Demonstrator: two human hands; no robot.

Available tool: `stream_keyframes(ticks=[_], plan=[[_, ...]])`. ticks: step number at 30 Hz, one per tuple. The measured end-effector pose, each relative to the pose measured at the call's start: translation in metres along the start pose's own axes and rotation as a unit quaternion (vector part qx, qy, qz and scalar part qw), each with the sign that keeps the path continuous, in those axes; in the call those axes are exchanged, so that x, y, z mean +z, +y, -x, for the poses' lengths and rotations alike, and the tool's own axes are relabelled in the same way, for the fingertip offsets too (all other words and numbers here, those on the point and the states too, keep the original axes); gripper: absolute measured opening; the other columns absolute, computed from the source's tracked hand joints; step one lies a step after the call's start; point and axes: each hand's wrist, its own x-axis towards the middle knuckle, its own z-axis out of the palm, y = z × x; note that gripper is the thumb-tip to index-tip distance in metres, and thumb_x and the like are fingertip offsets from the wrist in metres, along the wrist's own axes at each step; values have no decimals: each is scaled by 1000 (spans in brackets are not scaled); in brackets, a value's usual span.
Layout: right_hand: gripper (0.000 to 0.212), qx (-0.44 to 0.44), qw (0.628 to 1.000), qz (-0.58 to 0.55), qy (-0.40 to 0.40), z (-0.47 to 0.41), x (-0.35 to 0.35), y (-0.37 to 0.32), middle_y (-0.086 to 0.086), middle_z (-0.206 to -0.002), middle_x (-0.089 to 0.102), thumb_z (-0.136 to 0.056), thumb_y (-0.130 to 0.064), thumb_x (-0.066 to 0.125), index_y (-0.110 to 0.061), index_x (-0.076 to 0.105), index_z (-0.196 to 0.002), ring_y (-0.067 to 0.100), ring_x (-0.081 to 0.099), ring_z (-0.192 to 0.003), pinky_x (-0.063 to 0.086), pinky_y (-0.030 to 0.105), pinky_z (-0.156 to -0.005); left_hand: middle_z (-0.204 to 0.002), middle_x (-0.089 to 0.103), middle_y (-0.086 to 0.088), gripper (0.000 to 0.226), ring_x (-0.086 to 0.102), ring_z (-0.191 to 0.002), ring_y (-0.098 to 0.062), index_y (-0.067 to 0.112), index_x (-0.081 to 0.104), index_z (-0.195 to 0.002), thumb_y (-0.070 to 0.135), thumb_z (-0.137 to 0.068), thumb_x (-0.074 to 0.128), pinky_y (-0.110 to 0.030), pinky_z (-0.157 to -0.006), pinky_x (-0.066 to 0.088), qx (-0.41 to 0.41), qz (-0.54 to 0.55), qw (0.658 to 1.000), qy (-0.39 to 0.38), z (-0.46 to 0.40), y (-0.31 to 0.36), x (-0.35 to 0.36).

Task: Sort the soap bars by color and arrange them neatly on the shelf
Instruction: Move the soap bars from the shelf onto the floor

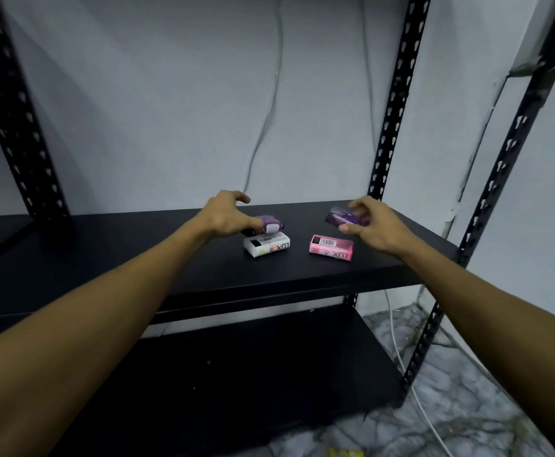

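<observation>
Four wrapped soap bars are in play on the black shelf (105,258), and the sorting is only partly under way. A white Lux soap bar (267,246) lies flat near the middle of the shelf, and a pink Lux soap bar (331,248) lies flat to its right, the two apart from each other. Neither is lined up with the shelf edge; both sit at a slight angle.

The left hand (226,212) reaches over a purple soap bar (268,224) that sits just behind the white one, its near edge seeming to rest on or against it. The thumb touches the bar's near side while the other fingers arch above it, spread and slightly curled; I cannot tell whether this is a firm hold or only a touch. The right hand (370,225) holds a second purple soap bar (343,216), thumb beneath and fingers curled over its top, lifted clear of the shelf behind and above the pink bar.

Judging by this layout, the two purple bars are the pair being brought together, so the colour grouping is at an early stage. What seems left is setting the purple pair side by side, giving white and pink each their own place, and squaring every bar to the shelf edge. The lower shelf (269,374) shows no soap.
</observation>
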Motion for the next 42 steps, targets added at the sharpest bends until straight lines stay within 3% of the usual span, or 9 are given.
stream_keyframes(ticks=[7,14,20,24,28,31,35,39,42], plan=[[43,-68,989,92,-96,3,30,-11,0,-123,60,-88,-31,74,-27,63,-129,18,56,-105,43,30,-93,-139,54,-9,81,53,-123,-25,10,49,-141,44,-75,81,-27,-93,41,24,-88,995,-30,-10,16,33],[52,-74,991,80,-82,27,32,-16,-3,-118,62,-79,-27,82,-23,64,-128,16,56,-101,41,24,-92,-121,58,-5,72,50,-100,-18,16,57,-119,50,-64,89,-29,-81,40,80,-129,988,-21,7,7,49],[54,-53,992,94,-59,52,31,-34,8,-131,61,-80,-24,82,-19,63,-131,25,56,-115,41,34,-108,-107,51,-4,69,47,-96,-21,12,52,-117,43,-67,90,-30,-76,35,67,-177,981,-39,43,12,28],[55,-53,994,87,-35,84,38,-56,10,-120,65,-82,-30,80,-13,62,-132,16,54,-94,44,20,-92,-110,46,-6,70,48,-99,-23,13,50,-118,47,-69,87,-34,-77,40,64,-191,979,-19,88,10,16],[59,-58,998,9,-22,143,51,-72,3,-104,67,-81,-34,80,-11,62,-131,14,63,-80,43,0,-66,-103,61,-8,63,62,-88,-24,13,51,-113,46,-71,85,-39,-76,56,84,-178,980,36,151,-4,10],[57,-36,996,-70,-38,208,93,-56,1,-101,71,-79,-35,82,-12,66,-128,11,66,-86,41,0,-74,-94,68,-3,58,67,-75,-19,15,51,-108,45,-71,85,-34,-67,58,81,-119,987,69,209,-43,23],[59,69,978,-118,-156,287,184,-25,-2,-105,71,-76,-30,85,-14,65,-129,-8,61,-72,43,-1,-67,-84,71,-1,58,65,-74,-21,20,54,-106,53,-68,83,-34,-69,53,-41,-78,995,43,295,-146,72],[56,139,950,-134,-246,346,260,-17,-2,-110,71,-77,-23,84,-16,64,-129,2,64,-75,50,7,-64,-88,72,-4,52,69,-84,-25,24,52,-99,49,-68,85,-35,-73,54,-218,-39,975,-19,369,-252,125],[43,156,943,-135,-263,393,308,-19,-9,-94,69,-77,-18,85,-19,69,-117,4,63,-77,43,1,-66,-107,71,-11,58,67,-101,-31,18,54,-120,41,-75,83,-34,-80,52,-296,-39,951,-76,410,-303,156]])
